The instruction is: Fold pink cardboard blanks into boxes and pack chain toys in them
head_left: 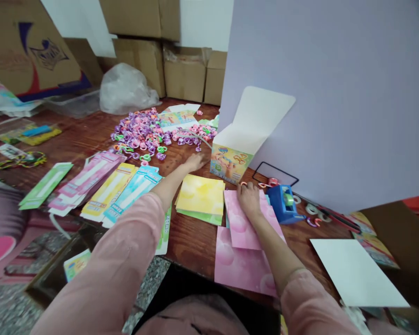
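Smooth paper sheets (239, 235), plastic tape dispenser (282, 211), wooden table (192, 244)

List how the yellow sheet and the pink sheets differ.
The yellow sheet tops a compact stack with green showing beneath; the pink sheets lie spread out, one partly over another. The right hand covers part of the pink sheets, while no hand covers the yellow sheet. Both have softly mottled surfaces.
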Available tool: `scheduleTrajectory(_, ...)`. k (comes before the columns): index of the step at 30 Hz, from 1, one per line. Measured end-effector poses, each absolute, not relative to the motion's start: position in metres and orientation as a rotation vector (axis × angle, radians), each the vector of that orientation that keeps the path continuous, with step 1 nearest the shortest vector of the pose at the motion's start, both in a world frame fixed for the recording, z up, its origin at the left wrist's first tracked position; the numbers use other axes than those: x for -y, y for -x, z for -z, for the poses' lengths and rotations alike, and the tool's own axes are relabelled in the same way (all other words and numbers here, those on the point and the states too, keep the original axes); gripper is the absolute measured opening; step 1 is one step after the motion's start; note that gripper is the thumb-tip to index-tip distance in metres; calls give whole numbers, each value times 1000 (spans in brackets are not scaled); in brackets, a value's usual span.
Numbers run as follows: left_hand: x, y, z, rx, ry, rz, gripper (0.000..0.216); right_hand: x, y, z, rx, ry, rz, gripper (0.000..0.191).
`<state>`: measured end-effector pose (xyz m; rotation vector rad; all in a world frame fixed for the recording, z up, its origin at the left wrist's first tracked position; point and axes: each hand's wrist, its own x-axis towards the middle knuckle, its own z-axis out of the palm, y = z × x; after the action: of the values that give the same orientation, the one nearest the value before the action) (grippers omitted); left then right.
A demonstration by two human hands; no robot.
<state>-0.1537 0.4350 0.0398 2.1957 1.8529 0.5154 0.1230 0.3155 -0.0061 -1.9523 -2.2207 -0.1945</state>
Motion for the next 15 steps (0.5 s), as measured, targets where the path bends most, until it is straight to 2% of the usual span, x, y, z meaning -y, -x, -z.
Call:
scheduleTrajectory(4, -431, 163, -37, -1826, -2200, -464, 40, -316, -124, 9, 2221, 1939, 220, 50)
scheduleTrajectory(11, -415, 213, -67, -1809, -2248, -664, 31, -317, -126, 13, 2201, 1941, 233, 50)
scheduleTrajectory(15, -401, 240, -74, -1831, -2201, -448, 34, -317, -126, 12, 2195, 1953, 225, 51)
